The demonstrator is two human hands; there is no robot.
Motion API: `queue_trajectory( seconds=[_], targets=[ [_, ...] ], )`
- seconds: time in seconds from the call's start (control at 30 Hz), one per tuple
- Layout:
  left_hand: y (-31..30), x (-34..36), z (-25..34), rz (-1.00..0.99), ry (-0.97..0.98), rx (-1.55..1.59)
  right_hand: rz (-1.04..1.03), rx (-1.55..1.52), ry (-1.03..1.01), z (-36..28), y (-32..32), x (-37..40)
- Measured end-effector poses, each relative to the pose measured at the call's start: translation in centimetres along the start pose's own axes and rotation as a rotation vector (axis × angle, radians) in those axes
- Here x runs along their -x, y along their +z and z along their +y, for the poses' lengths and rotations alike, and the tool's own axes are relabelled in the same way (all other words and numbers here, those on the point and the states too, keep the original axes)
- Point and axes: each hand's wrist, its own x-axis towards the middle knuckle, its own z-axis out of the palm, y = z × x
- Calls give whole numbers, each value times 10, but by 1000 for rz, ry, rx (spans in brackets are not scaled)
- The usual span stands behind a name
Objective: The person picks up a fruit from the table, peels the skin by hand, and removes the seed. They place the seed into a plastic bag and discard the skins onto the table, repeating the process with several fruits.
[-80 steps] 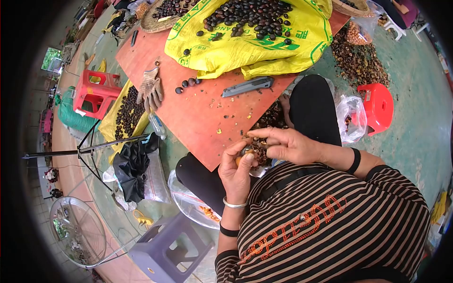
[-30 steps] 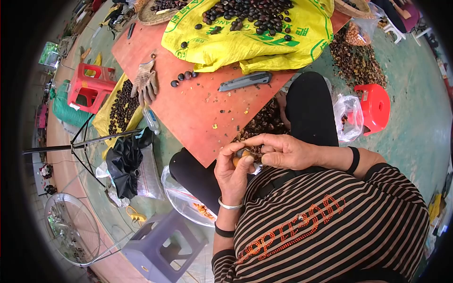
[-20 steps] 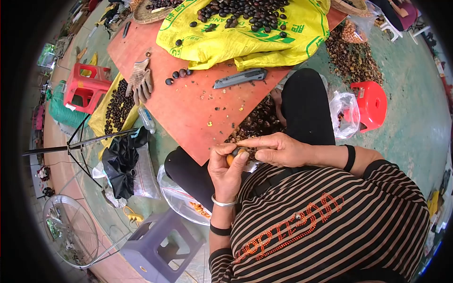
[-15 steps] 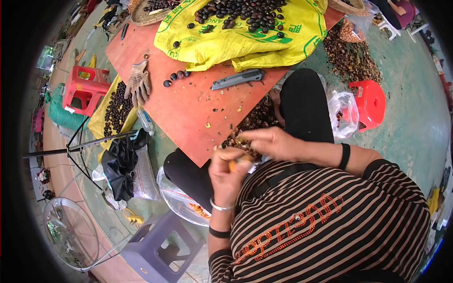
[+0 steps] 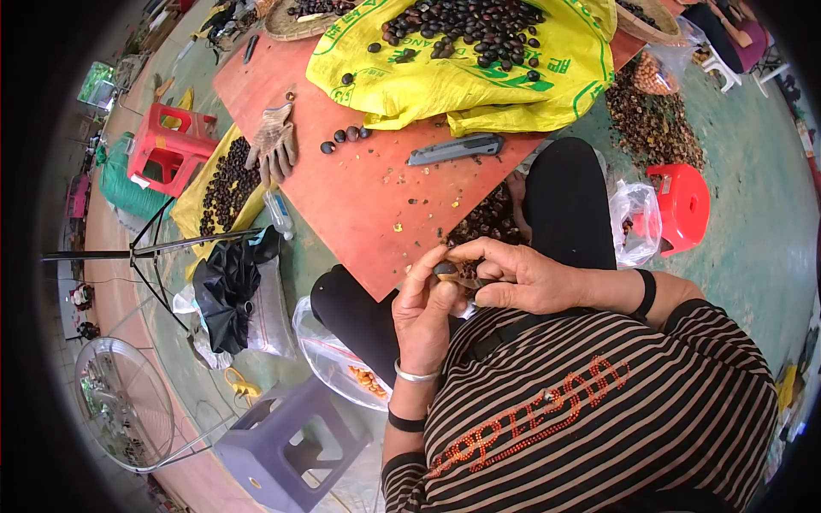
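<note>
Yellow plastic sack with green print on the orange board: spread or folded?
Spread, though rumpled: the yellow sack lies broad under many dark round nuts, its near edge creased into folds.

We note the left hand (image 5: 422,321) pinching a dark nut (image 5: 445,268) — the right hand (image 5: 534,280) close against it, its grip unclear to us. Ahead of us, an orange-red board (image 5: 351,201): grey utility knife (image 5: 456,150), short row of loose nuts (image 5: 352,134), glove (image 5: 274,144). Yellow sack (image 5: 402,103) on the board's far part, heaped nuts (image 5: 479,32) on top. Red stool (image 5: 686,207) stands off right.
</note>
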Motion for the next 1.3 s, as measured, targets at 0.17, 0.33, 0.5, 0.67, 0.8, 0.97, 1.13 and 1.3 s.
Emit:
queue_trajectory(
  seconds=[0.17,0.33,0.5,0.67,0.8,0.97,1.13,1.3],
  targets=[
    [-2,1,-1,41,55,-129,-5,174,-50,8,-2,-2],
    [-2,0,-4,106,123,-303,164,328,-185,24,4,-7],
    [-4,-1,-7,139,168,-452,191,243,-107,26,5,-7],
    [-5,-2,-10,154,153,-602,227,211,-51,32,6,-8],
    [-10,-2,-11,147,51,-520,245,235,-32,45,6,-10],
    [-8,-1,-7,97,-65,-367,252,326,-61,52,0,-11],
    [-6,2,4,-66,-117,-169,441,195,160,37,-40,-2],
    [-5,-2,3,-32,-62,-91,9,-156,123,4,-7,12]
  ],
)
